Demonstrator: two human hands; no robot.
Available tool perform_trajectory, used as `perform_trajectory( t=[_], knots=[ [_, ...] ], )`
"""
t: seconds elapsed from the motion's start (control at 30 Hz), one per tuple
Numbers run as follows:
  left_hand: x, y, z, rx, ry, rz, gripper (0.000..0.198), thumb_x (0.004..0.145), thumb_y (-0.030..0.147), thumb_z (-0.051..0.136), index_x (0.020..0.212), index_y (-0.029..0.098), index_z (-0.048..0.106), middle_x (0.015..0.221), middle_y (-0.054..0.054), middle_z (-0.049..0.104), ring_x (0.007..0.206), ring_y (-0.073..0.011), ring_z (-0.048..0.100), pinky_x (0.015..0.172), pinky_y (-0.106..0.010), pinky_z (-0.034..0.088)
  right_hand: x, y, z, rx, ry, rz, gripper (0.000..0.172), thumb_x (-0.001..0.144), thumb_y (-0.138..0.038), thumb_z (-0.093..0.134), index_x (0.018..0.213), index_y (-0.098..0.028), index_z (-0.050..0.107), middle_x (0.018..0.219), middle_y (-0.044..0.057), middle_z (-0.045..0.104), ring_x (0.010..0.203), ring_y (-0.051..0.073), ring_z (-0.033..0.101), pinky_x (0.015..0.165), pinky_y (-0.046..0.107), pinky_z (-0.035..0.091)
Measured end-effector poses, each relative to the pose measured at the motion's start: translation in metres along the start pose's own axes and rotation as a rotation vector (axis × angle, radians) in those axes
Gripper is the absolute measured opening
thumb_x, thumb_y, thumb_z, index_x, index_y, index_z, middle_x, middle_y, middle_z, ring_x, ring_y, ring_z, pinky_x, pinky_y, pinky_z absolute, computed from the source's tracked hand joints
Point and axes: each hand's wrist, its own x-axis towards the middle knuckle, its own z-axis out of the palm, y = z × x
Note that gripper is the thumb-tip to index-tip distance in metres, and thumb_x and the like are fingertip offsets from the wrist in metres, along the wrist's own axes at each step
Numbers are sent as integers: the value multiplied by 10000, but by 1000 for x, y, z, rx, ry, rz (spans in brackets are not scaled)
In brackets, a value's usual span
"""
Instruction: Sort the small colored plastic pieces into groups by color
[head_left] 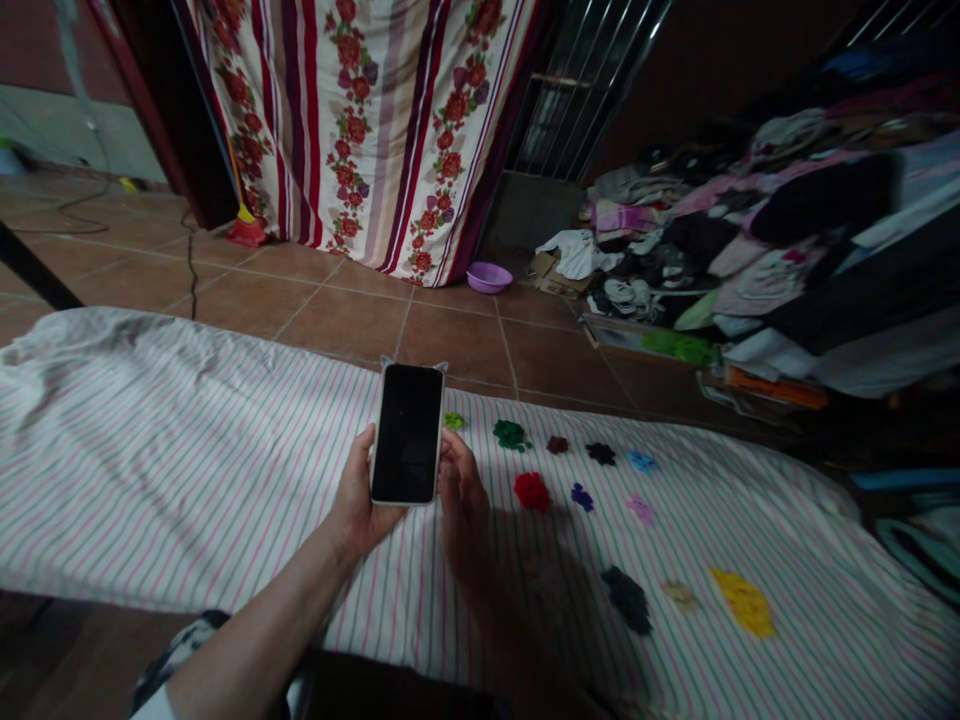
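A smartphone (407, 435) with a dark screen is held upright above the striped cloth, its light case topped by two small ear-like points. Wrapped round its lower left side is my left hand (361, 500), closed on it. My right hand (463, 500) is at the right edge, fingers bent against the case; some fingertips are hidden behind it. To the right lie small separate heaps of coloured pieces, among them a green heap (510, 434), a red heap (532, 491), a dark grey heap (627, 600) and a yellow heap (742, 601). A lime heap (454, 420) shows just beside the phone.
The striped cloth (187, 440) covers a long surface before me. Beyond it, on the tiled floor (345, 310), are a purple basin (489, 277) and a red broom (247, 230) by a floral curtain (360, 130). Clothes (765, 220) are piled at right.
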Motion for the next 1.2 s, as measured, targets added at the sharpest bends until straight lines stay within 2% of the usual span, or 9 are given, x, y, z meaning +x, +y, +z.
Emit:
perform_trajectory(
  t=[0.13,0.33,0.47,0.6,0.7,0.83,1.03,1.2],
  knots=[
    [1,-1,1,0,-15,2,390,912,399,479,869,86,708,812,-90,735,746,-198,692,886,-352,531,-1,3,1,-36,35,-27,442,990,-474,347,1295,-220,541,1219,99,650,1107,217,624,883,339,529],
    [-2,-5,1,-28,-25,-13,421,905,437,483,881,81,705,817,-98,732,770,-209,689,873,-358,530,-1,5,-1,-64,57,-59,435,987,-470,366,1282,-209,549,1211,105,653,1114,217,619,901,344,518],
    [-3,-2,-3,-34,-17,-12,412,911,431,473,923,84,695,866,-111,734,778,-208,687,845,-363,534,1,7,-1,-38,6,-15,464,984,-507,354,1297,-223,545,1221,94,645,1100,215,621,889,346,522],
    [-3,2,-10,-18,-72,-28,478,900,488,464,997,73,682,942,-160,727,832,-258,689,830,-426,532,2,4,1,65,-78,57,536,974,-579,308,1304,-230,546,1167,80,661,1011,202,646,793,317,546],
    [-3,4,-16,-5,-115,-27,512,882,513,490,1068,70,666,975,-174,722,870,-288,686,841,-463,522,2,0,2,111,-67,69,577,957,-624,304,1276,-223,571,1122,73,667,950,194,648,736,298,548],
    [-4,6,-19,17,-169,-34,532,878,516,497,1115,66,655,994,-173,722,878,-289,686,840,-454,520,1,-2,3,140,-83,67,572,954,-626,312,1254,-224,587,1104,69,669,931,189,641,709,287,543],
    [-8,8,-23,29,-192,-21,553,884,521,478,1143,62,646,1023,-181,716,921,-301,678,845,-449,512,-1,1,6,156,-111,58,575,935,-641,345,1257,-229,585,1061,65,677,872,182,647,647,266,539],
    [-10,11,-27,41,-200,-23,569,878,527,490,1167,59,635,1028,-186,715,940,-311,677,876,-468,498,-3,-1,7,147,-86,101,570,930,-642,362,1251,-228,587,1072,63,670,880,182,643,660,270,545]
  ],
)
